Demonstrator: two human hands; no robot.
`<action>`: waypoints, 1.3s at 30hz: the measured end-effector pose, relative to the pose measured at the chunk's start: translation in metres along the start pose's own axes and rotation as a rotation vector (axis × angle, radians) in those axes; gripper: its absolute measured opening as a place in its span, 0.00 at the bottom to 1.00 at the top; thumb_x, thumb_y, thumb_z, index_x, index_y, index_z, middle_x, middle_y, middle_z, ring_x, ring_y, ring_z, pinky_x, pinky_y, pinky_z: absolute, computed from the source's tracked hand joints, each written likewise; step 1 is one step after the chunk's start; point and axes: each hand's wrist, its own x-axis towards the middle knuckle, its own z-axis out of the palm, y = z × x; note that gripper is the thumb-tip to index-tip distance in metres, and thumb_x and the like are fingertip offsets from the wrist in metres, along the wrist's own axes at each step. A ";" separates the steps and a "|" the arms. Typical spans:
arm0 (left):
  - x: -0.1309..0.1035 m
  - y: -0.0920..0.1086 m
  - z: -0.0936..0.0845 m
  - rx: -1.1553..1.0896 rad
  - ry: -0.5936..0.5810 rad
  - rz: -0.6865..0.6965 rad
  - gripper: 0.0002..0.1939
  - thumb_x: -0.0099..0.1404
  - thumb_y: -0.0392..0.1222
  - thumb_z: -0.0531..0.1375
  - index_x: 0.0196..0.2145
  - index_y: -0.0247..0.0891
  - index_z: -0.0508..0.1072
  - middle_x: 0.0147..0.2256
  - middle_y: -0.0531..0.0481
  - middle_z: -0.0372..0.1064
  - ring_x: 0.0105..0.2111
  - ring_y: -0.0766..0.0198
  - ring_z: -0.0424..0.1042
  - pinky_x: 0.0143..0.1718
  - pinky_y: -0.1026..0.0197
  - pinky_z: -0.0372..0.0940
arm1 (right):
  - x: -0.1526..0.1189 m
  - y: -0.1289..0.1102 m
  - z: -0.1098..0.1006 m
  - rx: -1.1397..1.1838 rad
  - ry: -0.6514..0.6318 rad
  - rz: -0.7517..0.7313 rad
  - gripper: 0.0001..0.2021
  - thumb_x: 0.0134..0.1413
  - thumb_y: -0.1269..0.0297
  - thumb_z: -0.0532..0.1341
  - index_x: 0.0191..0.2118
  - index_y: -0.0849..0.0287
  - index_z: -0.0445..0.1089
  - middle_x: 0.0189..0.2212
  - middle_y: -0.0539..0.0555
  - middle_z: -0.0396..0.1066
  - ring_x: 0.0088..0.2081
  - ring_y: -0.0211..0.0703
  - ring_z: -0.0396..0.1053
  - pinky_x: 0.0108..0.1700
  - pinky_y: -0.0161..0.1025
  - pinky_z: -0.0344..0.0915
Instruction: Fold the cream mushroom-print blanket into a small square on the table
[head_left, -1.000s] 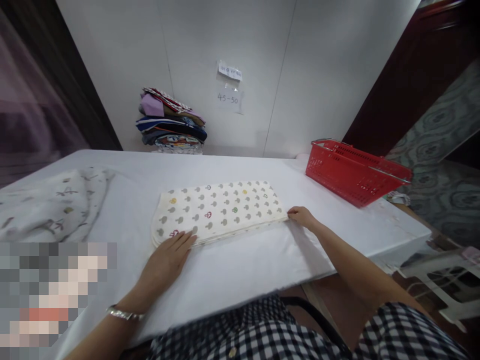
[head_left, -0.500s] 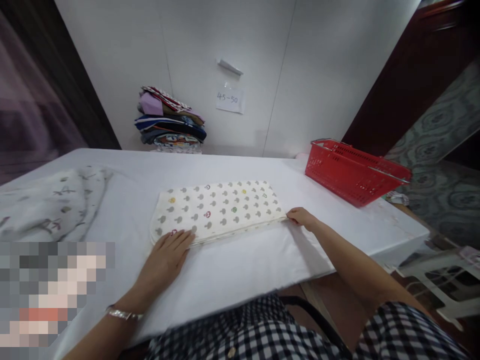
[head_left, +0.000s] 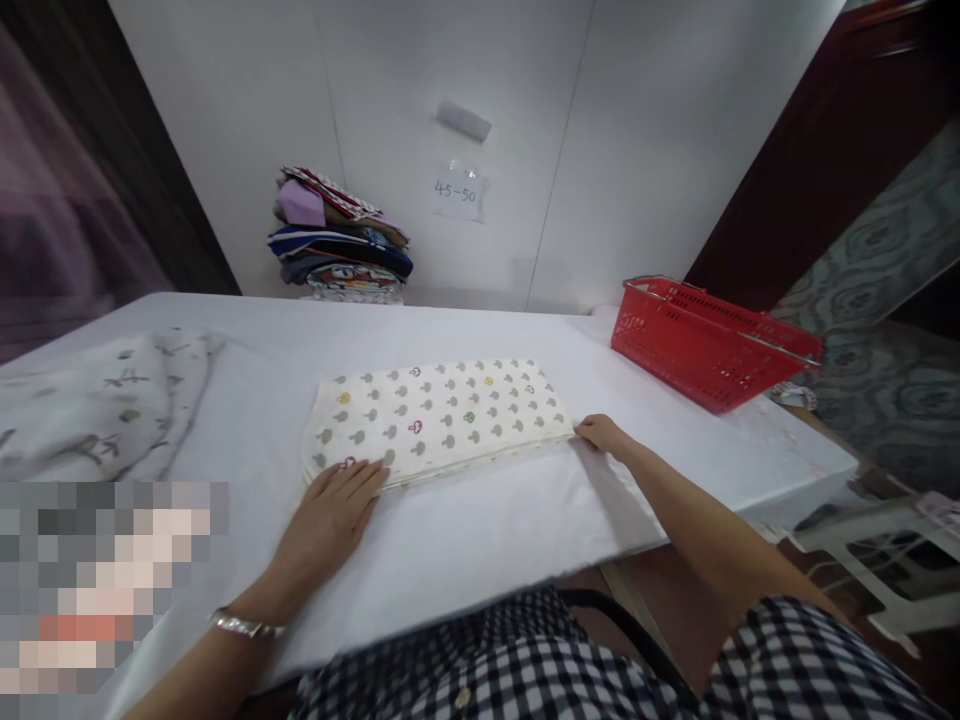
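Observation:
A cream cloth [head_left: 450,415] with a grey and coloured mushroom print lies folded in a flat rectangle on the white-covered table [head_left: 480,540]. My left hand [head_left: 337,510] rests palm down at its near left corner, fingers stretched over the cloth's edge. At the near right corner, my right hand [head_left: 602,436] pinches the cloth's edge between thumb and fingers. Several layers show along the near edge.
A crumpled white printed cloth [head_left: 127,400] lies at the left. Folded clothes [head_left: 341,240] are stacked by the back wall, under a "45-50" paper sign [head_left: 457,192] to their right. A red plastic basket [head_left: 712,345] stands at the right; a white stool [head_left: 885,570] is beyond.
Both hands and the folded cloth keep practically the same place. The loose paper flap on the wall has lifted a little.

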 end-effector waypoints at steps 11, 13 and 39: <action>-0.002 -0.001 0.003 -0.022 0.012 -0.001 0.18 0.66 0.42 0.47 0.50 0.38 0.67 0.50 0.45 0.68 0.50 0.56 0.66 0.54 0.49 0.55 | -0.009 -0.014 0.000 0.106 -0.061 -0.048 0.15 0.45 0.55 0.61 0.19 0.60 0.62 0.13 0.46 0.59 0.16 0.30 0.53 0.19 0.31 0.48; -0.002 0.000 0.001 -0.017 0.021 -0.006 0.18 0.66 0.42 0.47 0.50 0.39 0.67 0.50 0.45 0.68 0.50 0.56 0.66 0.54 0.48 0.54 | -0.005 -0.016 -0.002 0.117 -0.071 -0.041 0.13 0.43 0.57 0.62 0.19 0.60 0.62 0.12 0.45 0.57 0.16 0.30 0.51 0.19 0.31 0.47; -0.002 0.000 -0.002 -0.002 -0.028 -0.068 0.19 0.65 0.45 0.46 0.49 0.39 0.68 0.49 0.45 0.69 0.50 0.55 0.67 0.52 0.48 0.56 | -0.009 -0.022 -0.001 -0.036 -0.021 0.009 0.06 0.42 0.66 0.61 0.21 0.62 0.67 0.13 0.46 0.60 0.19 0.32 0.56 0.22 0.31 0.51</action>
